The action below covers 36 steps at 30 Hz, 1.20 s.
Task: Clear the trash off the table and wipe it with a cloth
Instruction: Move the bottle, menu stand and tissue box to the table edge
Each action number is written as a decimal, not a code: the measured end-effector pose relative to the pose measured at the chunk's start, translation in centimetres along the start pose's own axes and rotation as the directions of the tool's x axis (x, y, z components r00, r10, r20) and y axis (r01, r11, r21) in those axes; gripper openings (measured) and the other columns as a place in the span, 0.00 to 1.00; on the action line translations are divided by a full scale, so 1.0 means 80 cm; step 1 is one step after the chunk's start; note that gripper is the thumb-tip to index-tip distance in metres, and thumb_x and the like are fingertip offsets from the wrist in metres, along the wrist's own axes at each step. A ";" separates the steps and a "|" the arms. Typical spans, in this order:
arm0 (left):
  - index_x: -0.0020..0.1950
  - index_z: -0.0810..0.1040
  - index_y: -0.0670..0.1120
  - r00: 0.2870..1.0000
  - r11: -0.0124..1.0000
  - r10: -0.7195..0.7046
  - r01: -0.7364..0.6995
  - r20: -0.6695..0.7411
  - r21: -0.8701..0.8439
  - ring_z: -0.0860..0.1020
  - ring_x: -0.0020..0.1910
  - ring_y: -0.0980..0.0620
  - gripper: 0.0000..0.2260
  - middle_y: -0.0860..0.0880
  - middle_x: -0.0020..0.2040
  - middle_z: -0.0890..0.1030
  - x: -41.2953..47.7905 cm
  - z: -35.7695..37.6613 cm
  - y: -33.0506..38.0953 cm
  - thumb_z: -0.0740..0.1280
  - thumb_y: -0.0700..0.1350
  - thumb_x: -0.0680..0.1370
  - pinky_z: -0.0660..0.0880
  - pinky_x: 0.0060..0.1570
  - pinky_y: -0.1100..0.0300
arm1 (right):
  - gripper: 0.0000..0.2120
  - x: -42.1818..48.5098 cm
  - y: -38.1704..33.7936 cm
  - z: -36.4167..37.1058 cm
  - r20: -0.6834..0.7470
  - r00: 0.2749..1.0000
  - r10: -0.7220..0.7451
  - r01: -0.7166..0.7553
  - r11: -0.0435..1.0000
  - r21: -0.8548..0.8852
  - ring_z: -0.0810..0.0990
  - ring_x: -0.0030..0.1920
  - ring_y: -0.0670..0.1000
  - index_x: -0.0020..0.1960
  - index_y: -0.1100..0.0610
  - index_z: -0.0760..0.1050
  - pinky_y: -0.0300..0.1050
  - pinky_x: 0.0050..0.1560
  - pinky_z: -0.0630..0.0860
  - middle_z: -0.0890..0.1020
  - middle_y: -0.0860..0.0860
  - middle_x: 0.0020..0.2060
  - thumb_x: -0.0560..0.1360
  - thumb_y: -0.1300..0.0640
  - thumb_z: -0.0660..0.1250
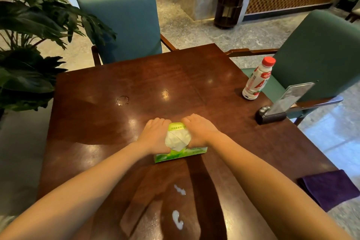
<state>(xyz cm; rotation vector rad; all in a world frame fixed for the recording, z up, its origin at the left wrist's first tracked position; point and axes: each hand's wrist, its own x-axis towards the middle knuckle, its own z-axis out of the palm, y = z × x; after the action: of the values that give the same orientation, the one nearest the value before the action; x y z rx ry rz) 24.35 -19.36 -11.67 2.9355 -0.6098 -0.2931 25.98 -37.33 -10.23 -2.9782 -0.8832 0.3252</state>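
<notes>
A green tissue pack [181, 155] lies in the middle of the dark wooden table [224, 87], with white tissue bunched out of its top. My left hand [155, 135] grips its left side and my right hand [200, 131] grips its right side, fingers curled over the far edge. A white bottle with a red cap [257, 80] stands upright near the right edge. A folded purple cloth [331, 189] lies at the near right corner. Two white liquid spills [178, 219] mark the wood close to me, and a small clear puddle [122, 100] sits left of centre.
A black stand with a clear sign [282, 107] sits at the right edge. Two teal chairs [124, 25] stand at the far and right sides. A large leafy plant [29, 48] crowds the left.
</notes>
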 end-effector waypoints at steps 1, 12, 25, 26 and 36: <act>0.66 0.66 0.45 1.000 1.000 0.022 -0.022 -0.018 0.003 0.70 0.58 0.45 0.36 0.47 0.60 0.73 0.002 -0.006 0.003 0.72 0.55 0.62 0.64 0.58 0.54 | 0.27 -0.005 0.004 -0.004 -0.024 1.000 0.004 -0.004 1.000 0.007 0.73 0.54 0.56 0.56 0.58 0.70 0.46 0.54 0.69 0.77 0.54 0.54 0.64 0.45 0.73; 0.64 0.67 0.46 0.967 0.968 0.247 -0.249 -0.065 -0.015 0.71 0.57 0.46 0.34 0.48 0.57 0.74 0.054 -0.039 0.135 0.71 0.55 0.62 0.65 0.57 0.54 | 0.35 -0.128 0.096 -0.045 -0.033 0.981 0.194 -0.193 0.981 0.020 0.73 0.58 0.56 0.64 0.57 0.68 0.48 0.61 0.69 0.75 0.54 0.58 0.63 0.43 0.73; 0.57 0.68 0.46 0.938 0.930 0.341 -0.346 -0.062 -0.121 0.71 0.55 0.44 0.28 0.47 0.55 0.74 0.145 0.012 0.350 0.73 0.55 0.62 0.65 0.52 0.54 | 0.41 -0.272 0.272 -0.017 0.040 0.921 0.387 -0.389 0.921 0.034 0.71 0.62 0.55 0.69 0.52 0.65 0.47 0.65 0.65 0.74 0.53 0.63 0.61 0.41 0.75; 0.57 0.68 0.46 0.939 0.931 0.337 -0.343 -0.065 -0.124 0.71 0.56 0.44 0.29 0.47 0.55 0.74 0.152 0.017 0.360 0.72 0.55 0.62 0.65 0.53 0.54 | 0.41 -0.276 0.283 -0.015 0.036 0.920 0.390 -0.391 0.920 0.034 0.71 0.63 0.55 0.69 0.52 0.65 0.47 0.65 0.64 0.74 0.53 0.63 0.61 0.41 0.75; 0.62 0.66 0.44 0.966 0.956 0.216 -0.239 -0.145 -0.169 0.70 0.59 0.43 0.32 0.45 0.59 0.72 0.212 0.032 0.423 0.72 0.56 0.65 0.64 0.60 0.52 | 0.44 -0.278 0.374 -0.010 0.055 0.897 0.439 -0.436 0.898 -0.047 0.57 0.75 0.54 0.74 0.51 0.57 0.55 0.75 0.50 0.64 0.50 0.73 0.64 0.42 0.74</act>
<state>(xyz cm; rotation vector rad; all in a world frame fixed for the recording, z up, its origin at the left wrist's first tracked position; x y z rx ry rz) 26.21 -57.26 -11.37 2.6502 -0.8440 -0.1306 24.03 -74.43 -7.47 -3.1875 -0.2036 0.4172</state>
